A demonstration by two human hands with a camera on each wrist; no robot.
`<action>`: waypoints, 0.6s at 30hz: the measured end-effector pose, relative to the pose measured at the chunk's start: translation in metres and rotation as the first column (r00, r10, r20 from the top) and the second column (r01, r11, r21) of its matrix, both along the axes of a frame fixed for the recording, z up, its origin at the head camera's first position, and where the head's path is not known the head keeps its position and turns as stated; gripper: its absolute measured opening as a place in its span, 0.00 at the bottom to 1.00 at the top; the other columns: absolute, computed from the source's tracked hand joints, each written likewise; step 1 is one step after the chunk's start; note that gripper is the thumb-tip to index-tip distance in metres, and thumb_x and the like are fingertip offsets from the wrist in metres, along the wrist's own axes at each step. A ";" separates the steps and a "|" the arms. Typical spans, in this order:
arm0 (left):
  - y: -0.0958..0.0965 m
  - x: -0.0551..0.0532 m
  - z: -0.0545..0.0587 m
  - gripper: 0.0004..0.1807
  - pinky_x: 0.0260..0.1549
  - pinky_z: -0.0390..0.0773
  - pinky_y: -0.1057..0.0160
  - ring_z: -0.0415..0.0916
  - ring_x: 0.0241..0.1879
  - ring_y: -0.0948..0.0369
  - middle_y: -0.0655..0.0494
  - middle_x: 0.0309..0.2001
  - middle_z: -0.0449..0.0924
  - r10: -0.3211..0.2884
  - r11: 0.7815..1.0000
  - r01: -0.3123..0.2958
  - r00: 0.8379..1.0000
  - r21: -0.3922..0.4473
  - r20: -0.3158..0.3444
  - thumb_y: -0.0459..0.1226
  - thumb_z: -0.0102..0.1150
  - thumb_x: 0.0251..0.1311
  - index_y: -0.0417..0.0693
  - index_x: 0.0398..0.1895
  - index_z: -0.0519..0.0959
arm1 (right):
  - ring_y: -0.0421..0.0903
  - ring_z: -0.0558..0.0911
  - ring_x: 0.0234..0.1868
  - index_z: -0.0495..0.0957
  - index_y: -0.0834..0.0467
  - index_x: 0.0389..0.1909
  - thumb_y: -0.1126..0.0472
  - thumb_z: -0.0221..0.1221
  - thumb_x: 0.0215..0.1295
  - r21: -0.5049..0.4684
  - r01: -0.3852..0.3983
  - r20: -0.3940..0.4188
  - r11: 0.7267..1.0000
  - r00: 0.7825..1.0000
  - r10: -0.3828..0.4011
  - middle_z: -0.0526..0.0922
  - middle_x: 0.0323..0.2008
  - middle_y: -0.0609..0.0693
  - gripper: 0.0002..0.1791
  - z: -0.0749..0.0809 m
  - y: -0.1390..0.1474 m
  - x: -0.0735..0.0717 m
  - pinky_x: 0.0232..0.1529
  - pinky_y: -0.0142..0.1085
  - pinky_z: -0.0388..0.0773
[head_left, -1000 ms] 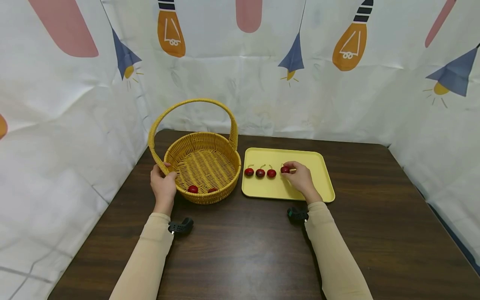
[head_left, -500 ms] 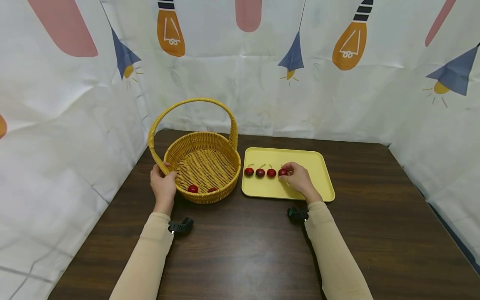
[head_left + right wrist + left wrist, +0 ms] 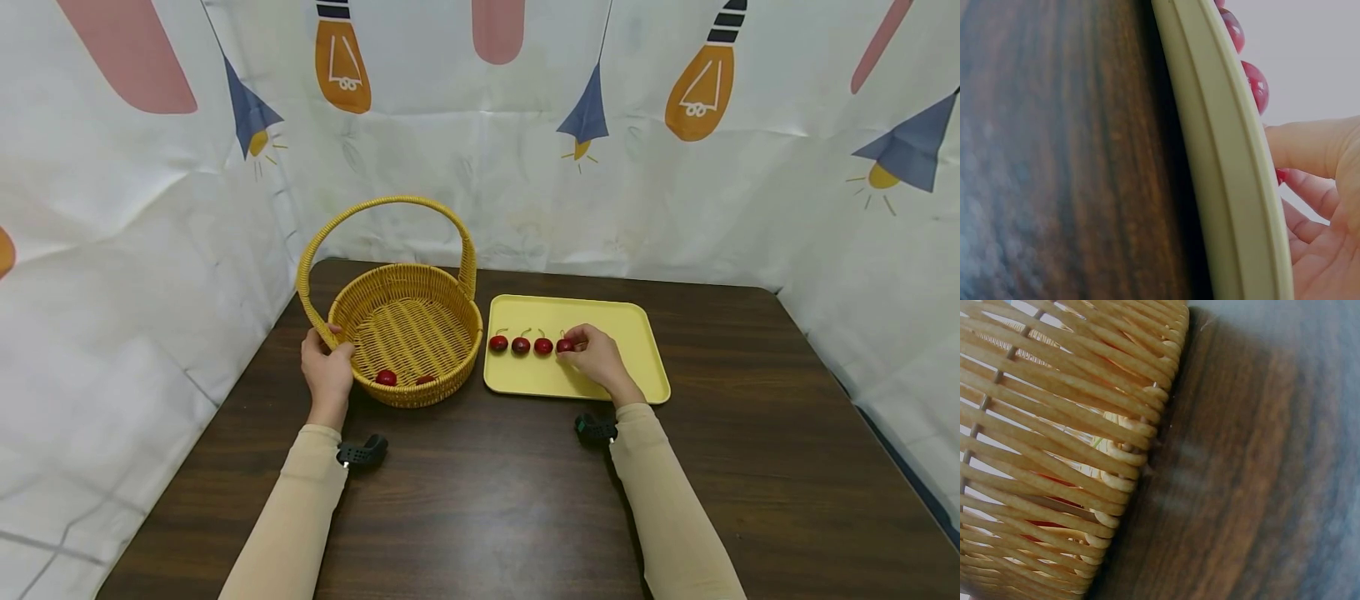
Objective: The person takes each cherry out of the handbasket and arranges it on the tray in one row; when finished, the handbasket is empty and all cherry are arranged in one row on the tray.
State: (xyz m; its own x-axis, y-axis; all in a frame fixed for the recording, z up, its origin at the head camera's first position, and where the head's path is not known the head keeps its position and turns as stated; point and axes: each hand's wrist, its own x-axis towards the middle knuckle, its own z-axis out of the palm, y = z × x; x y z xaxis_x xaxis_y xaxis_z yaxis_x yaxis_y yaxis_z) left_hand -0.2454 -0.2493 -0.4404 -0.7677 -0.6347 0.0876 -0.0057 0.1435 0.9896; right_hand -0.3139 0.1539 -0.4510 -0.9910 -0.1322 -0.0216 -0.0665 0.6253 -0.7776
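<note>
My left hand [image 3: 327, 373] grips the left side of a yellow wicker basket [image 3: 408, 398], thumb at the rim near the handle base. Inside the basket, two red cherries [image 3: 386, 377] lie toward the near side. On the yellow tray [image 3: 525, 383], three cherries with stems [image 3: 521, 346] sit in a row at the left. My right hand [image 3: 597, 358] pinches a fourth-in-line cherry [image 3: 565, 345] between thumb and fingers at the row's right end. The right wrist view shows the thumb and fingers [image 3: 1310, 147] beyond the tray's rim, the held cherry mostly hidden.
Both the basket and the tray stand on a dark wooden table [image 3: 480, 500]. Behind and beside it hangs a white cloth [image 3: 480, 192] printed with lamps and bulbs. The basket's tall arched handle [image 3: 390, 200] rises above its bowl, just left of the tray.
My right hand has shifted slightly left with the cherry, bringing it closer to the row, and has stayed there over the last half second. The left hand and basket have not moved.
</note>
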 end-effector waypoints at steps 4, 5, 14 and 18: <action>0.000 0.000 0.000 0.16 0.38 0.66 0.63 0.63 0.43 0.59 0.58 0.45 0.63 -0.004 1.000 0.004 1.000 0.009 -0.009 0.26 0.51 0.56 0.42 0.48 0.72 | 0.54 0.78 0.45 0.75 0.62 0.50 0.60 0.67 0.58 -0.004 -0.006 0.001 1.000 1.000 0.006 0.80 0.46 0.58 0.20 0.001 0.001 0.000 0.46 0.43 0.73; 0.000 0.000 -0.001 0.16 0.38 0.66 0.62 0.63 0.43 0.59 0.59 0.45 0.63 -0.005 1.000 0.006 1.000 0.012 -0.009 0.26 0.51 0.56 0.42 0.48 0.72 | 0.54 0.78 0.44 0.75 0.62 0.50 0.60 0.67 0.58 -0.005 -0.008 0.002 1.000 1.000 0.008 0.80 0.46 0.59 0.20 0.001 0.001 0.001 0.45 0.43 0.73; -0.001 -0.001 -0.002 0.16 0.39 0.66 0.63 0.63 0.44 0.58 0.59 0.45 0.63 -0.009 1.000 0.009 1.000 0.023 -0.004 0.26 0.51 0.56 0.43 0.49 0.72 | 0.55 0.77 0.50 0.73 0.61 0.54 0.58 0.67 0.59 -0.025 -0.029 0.036 0.999 0.999 0.030 0.78 0.50 0.59 0.24 0.002 0.003 0.000 0.46 0.44 0.74; 0.000 -0.002 -0.002 0.17 0.39 0.66 0.62 0.63 0.45 0.58 0.59 0.46 0.63 -0.008 1.000 0.008 1.000 0.020 -0.007 0.26 0.51 0.56 0.41 0.50 0.72 | 0.56 0.77 0.53 0.72 0.60 0.56 0.54 0.63 0.63 -0.037 0.008 0.033 0.999 0.999 -0.007 0.75 0.55 0.58 0.23 0.006 0.006 0.001 0.47 0.47 0.74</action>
